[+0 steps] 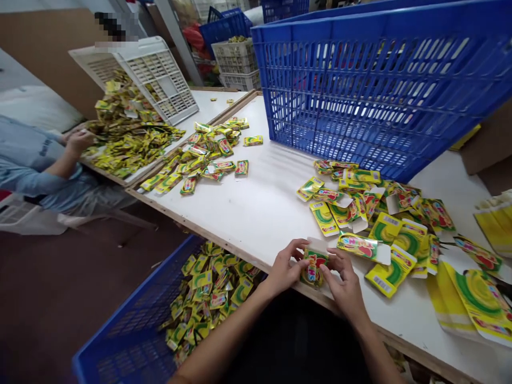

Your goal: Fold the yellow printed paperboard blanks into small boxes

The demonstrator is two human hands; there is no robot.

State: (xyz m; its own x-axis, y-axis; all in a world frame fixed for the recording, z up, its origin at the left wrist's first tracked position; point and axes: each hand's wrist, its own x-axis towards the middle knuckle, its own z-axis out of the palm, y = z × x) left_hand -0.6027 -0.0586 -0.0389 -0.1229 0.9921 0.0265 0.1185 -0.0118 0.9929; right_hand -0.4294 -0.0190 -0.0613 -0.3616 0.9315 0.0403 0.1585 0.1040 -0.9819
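Near the table's front edge, a small yellow-and-green printed carton (313,266) is held between my two hands, its white top flap raised. My left hand (287,265) grips its left side, thumb on the front face. From the right, my right hand (343,277) pinches the other side, thumb also against the front. Just beyond my right hand lies a loose heap of similar cartons (386,226), some with white flaps open. Flat, stacked carton blanks (460,298) rest further right on the table.
A large blue crate (380,96) stands on the white table (256,213). Small wrapped packets (208,152) lie at the far left. Below the edge, another blue crate (132,330) holds many cartons. A co-worker's hand (79,141) is beside a packet pile and tipped white crate (160,80).
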